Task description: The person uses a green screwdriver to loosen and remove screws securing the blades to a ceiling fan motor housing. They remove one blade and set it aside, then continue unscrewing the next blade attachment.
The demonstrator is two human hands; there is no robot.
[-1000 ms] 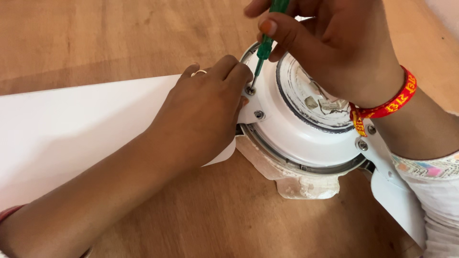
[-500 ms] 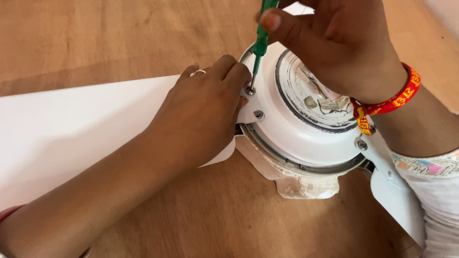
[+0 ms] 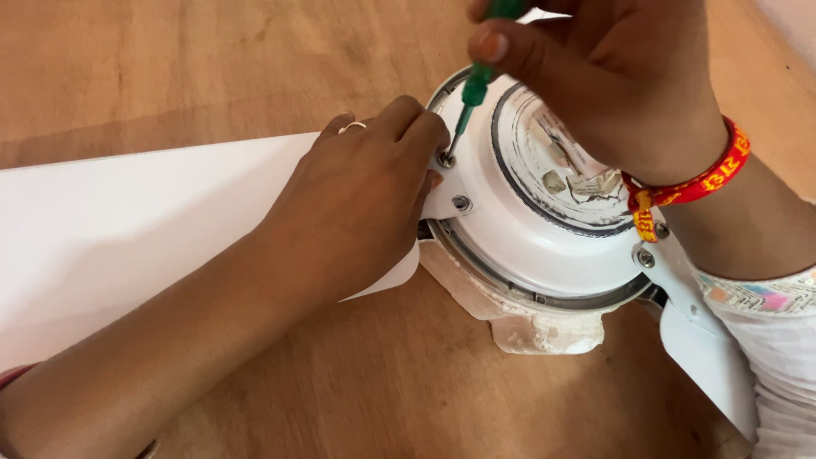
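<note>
Right hand (image 3: pixel 629 85) grips a green screwdriver (image 3: pixel 473 89), tip seated in a screw (image 3: pixel 444 159) on the white fan motor housing (image 3: pixel 544 229) at centre. Left hand (image 3: pixel 357 204) lies flat, pressing the white blade (image 3: pixel 127 229) at the screw. The housing is probably heavy and rigid; the small screw slips easily.

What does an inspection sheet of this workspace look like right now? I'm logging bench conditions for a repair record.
Surface: wooden table, bare wood showing around the work.
Job's things: white fan motor housing lying on the table; white fan blade reaching left from it; green screwdriver with its tip on a screw at the blade bracket; second screw beside it.
Clutter: nothing seen.
Grips: left hand pressing on the blade end by the screw; right hand closed on the screwdriver, red wristband at the wrist.
Cables: nothing seen.
Surroundings: second blade at lower right; nothing else seen.
</note>
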